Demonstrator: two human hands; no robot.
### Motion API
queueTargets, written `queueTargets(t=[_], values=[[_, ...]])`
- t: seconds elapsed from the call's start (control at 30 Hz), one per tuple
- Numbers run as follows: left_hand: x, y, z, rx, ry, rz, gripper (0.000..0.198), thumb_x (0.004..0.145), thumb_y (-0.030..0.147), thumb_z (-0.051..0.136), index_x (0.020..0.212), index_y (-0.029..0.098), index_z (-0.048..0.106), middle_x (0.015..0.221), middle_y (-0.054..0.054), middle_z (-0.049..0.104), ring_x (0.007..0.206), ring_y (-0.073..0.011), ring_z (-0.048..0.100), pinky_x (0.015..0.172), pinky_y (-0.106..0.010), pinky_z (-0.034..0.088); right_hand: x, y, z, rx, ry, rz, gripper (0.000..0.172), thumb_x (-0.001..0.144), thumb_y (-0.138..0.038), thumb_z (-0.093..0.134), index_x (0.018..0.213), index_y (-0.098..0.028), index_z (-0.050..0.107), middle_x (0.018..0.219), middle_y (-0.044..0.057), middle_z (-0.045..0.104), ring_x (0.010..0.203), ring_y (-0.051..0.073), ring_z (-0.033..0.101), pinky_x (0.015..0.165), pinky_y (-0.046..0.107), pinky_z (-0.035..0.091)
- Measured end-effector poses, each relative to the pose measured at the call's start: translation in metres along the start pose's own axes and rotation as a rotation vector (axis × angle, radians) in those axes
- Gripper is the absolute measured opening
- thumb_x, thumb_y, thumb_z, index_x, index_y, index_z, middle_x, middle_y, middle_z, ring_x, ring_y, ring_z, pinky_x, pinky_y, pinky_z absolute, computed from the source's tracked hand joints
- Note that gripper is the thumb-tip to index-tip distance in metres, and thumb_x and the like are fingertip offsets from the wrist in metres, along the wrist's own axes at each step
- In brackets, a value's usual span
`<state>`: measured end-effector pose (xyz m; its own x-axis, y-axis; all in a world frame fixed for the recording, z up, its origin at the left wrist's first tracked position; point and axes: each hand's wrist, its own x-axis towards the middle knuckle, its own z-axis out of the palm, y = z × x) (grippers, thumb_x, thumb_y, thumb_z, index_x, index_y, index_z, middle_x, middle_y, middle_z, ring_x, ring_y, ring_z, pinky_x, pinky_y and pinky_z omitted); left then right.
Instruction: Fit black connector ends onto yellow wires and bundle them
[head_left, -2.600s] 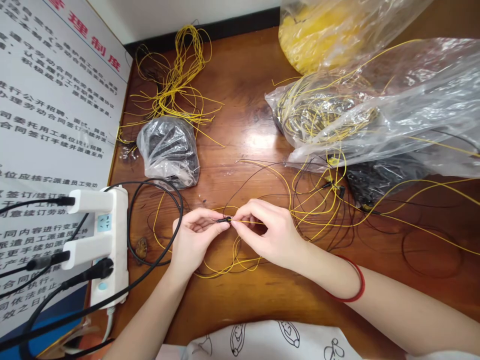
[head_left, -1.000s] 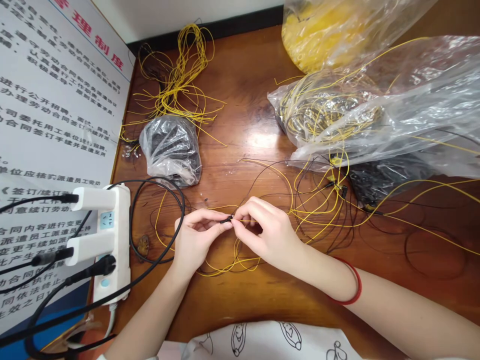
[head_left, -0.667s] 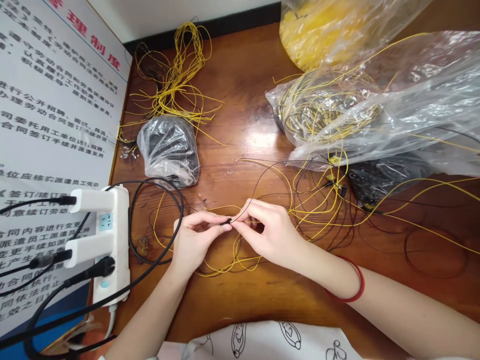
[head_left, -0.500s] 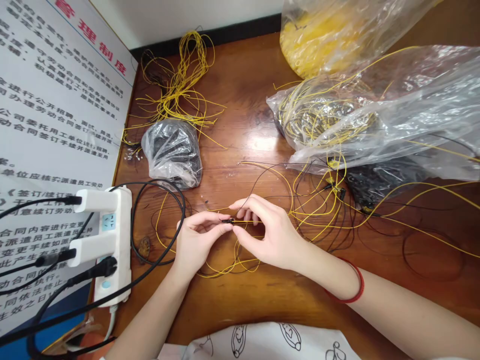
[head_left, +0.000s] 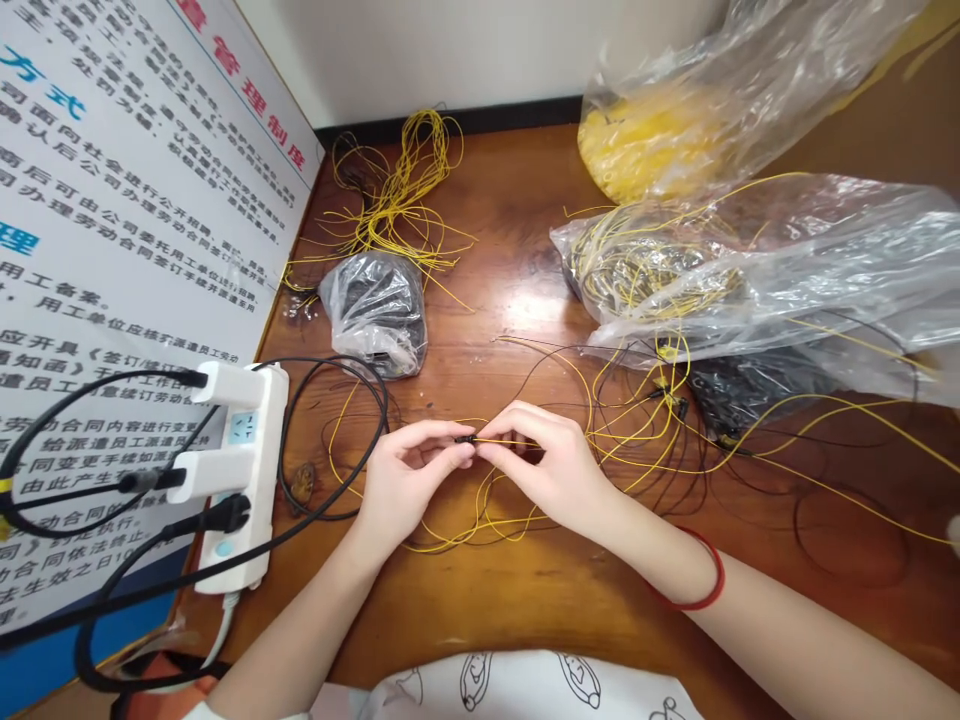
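Between thumb and fingertips, my left hand (head_left: 409, 480) pinches a small black connector (head_left: 466, 439). Right beside it, my right hand (head_left: 559, 462) has thumb and index finger closed on a thin yellow wire (head_left: 504, 442) that runs to the connector. The fingertips of both hands nearly meet, hiding part of the connector. Loose yellow and black wires (head_left: 487, 525) curl on the wooden table (head_left: 480, 600) below and behind my hands. To the right, more wires (head_left: 664, 385) with small black ends fan out.
A power strip (head_left: 259, 470) with plugs and black cables stands at left by a printed board (head_left: 135, 180). Behind lie a yellow wire bundle (head_left: 420, 170) and a clear bag of black parts (head_left: 379, 310). Plastic bags of wires (head_left: 652, 265) and yellow pieces (head_left: 645, 145) fill the right back.
The camera view has tilted up and shifted left slightly. My right hand's fingers have drawn closer together, near the connector; my left hand keeps its pinch.
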<state>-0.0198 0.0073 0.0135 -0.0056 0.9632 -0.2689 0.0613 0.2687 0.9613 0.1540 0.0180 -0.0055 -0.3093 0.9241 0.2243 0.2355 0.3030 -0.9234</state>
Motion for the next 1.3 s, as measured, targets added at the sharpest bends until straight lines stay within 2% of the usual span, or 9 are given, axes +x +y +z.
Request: queueTargets(t=[0.13, 0.2, 0.27, 0.43, 0.8, 0.93, 1.13, 1.3], values=[[0.0001, 0.001, -0.0009, -0.016, 0.002, 0.001, 0.012, 0.067, 0.021, 0.078, 0.078, 0.016, 0.076, 0.071, -0.004, 0.077, 0.06, -0.0171, 0.072, 0.062, -0.026, 0.061, -0.0021, -0.0025, 0.0024, -0.021, 0.059, -0.076, 0.008, 0.086, -0.017, 0.067, 0.093, -0.018, 0.065, 0.08, 0.001, 0.066, 0.067, 0.012, 0.061, 0.06, 0.024, 0.051], [0.0004, 0.0004, -0.001, -0.012, -0.008, -0.011, 0.015, 0.067, 0.023, 0.078, 0.079, 0.015, 0.076, 0.07, -0.004, 0.077, 0.06, -0.017, 0.072, 0.062, -0.026, 0.062, -0.0027, -0.0029, 0.0036, -0.062, 0.084, -0.137, 0.004, 0.089, -0.016, 0.062, 0.09, -0.018, 0.065, 0.081, 0.003, 0.066, 0.072, 0.013, 0.062, 0.063, 0.026, 0.052], [0.0005, -0.0004, -0.0006, -0.014, -0.011, -0.025, 0.017, 0.066, 0.025, 0.08, 0.079, 0.015, 0.075, 0.071, -0.004, 0.076, 0.061, -0.0169, 0.072, 0.063, -0.027, 0.062, -0.0029, -0.0031, 0.0041, -0.098, 0.096, -0.162, 0.008, 0.092, -0.015, 0.059, 0.088, -0.018, 0.065, 0.08, 0.003, 0.067, 0.074, 0.014, 0.063, 0.066, 0.027, 0.052], [0.0003, -0.0014, 0.0013, -0.027, 0.003, -0.053, 0.019, 0.065, 0.03, 0.081, 0.076, 0.015, 0.074, 0.069, -0.004, 0.075, 0.059, -0.017, 0.072, 0.06, -0.027, 0.063, -0.0035, -0.0029, 0.0038, -0.137, 0.086, -0.127, 0.01, 0.093, -0.015, 0.056, 0.085, -0.018, 0.06, 0.078, 0.002, 0.065, 0.073, 0.014, 0.062, 0.066, 0.027, 0.051], [0.0005, 0.0, 0.0032, -0.043, 0.019, -0.126, 0.019, 0.059, 0.023, 0.084, 0.068, 0.015, 0.069, 0.061, -0.002, 0.075, 0.054, -0.0165, 0.072, 0.057, -0.023, 0.062, -0.0045, 0.0003, 0.0058, -0.144, 0.026, -0.103, 0.008, 0.092, -0.014, 0.053, 0.085, -0.018, 0.054, 0.078, 0.002, 0.061, 0.07, 0.013, 0.058, 0.062, 0.024, 0.047], [0.0005, -0.0009, 0.0025, -0.073, 0.022, -0.154, 0.015, 0.059, 0.018, 0.082, 0.066, 0.015, 0.069, 0.059, -0.002, 0.075, 0.053, -0.0158, 0.073, 0.055, -0.019, 0.06, -0.0044, 0.0008, 0.0061, -0.162, 0.012, -0.102, 0.01, 0.092, -0.013, 0.053, 0.083, -0.018, 0.054, 0.075, 0.001, 0.06, 0.069, 0.012, 0.057, 0.061, 0.024, 0.046], [0.0005, -0.0032, 0.0012, -0.063, 0.006, -0.14, 0.012, 0.064, 0.018, 0.081, 0.07, 0.015, 0.071, 0.06, 0.0, 0.075, 0.054, -0.013, 0.072, 0.056, -0.016, 0.059, -0.0046, -0.0003, 0.0056, -0.139, 0.019, -0.144, 0.003, 0.09, -0.014, 0.058, 0.092, -0.016, 0.06, 0.079, 0.002, 0.064, 0.071, 0.013, 0.057, 0.064, 0.026, 0.049], [-0.0007, -0.0012, -0.0005, -0.057, -0.028, -0.103, 0.013, 0.067, 0.016, 0.081, 0.076, 0.016, 0.073, 0.062, 0.002, 0.076, 0.057, -0.0102, 0.072, 0.058, -0.012, 0.057, -0.0034, -0.0007, 0.0042, -0.135, 0.028, -0.128, 0.01, 0.092, -0.013, 0.056, 0.084, -0.016, 0.061, 0.073, 0.001, 0.062, 0.068, 0.012, 0.056, 0.063, 0.025, 0.048]])
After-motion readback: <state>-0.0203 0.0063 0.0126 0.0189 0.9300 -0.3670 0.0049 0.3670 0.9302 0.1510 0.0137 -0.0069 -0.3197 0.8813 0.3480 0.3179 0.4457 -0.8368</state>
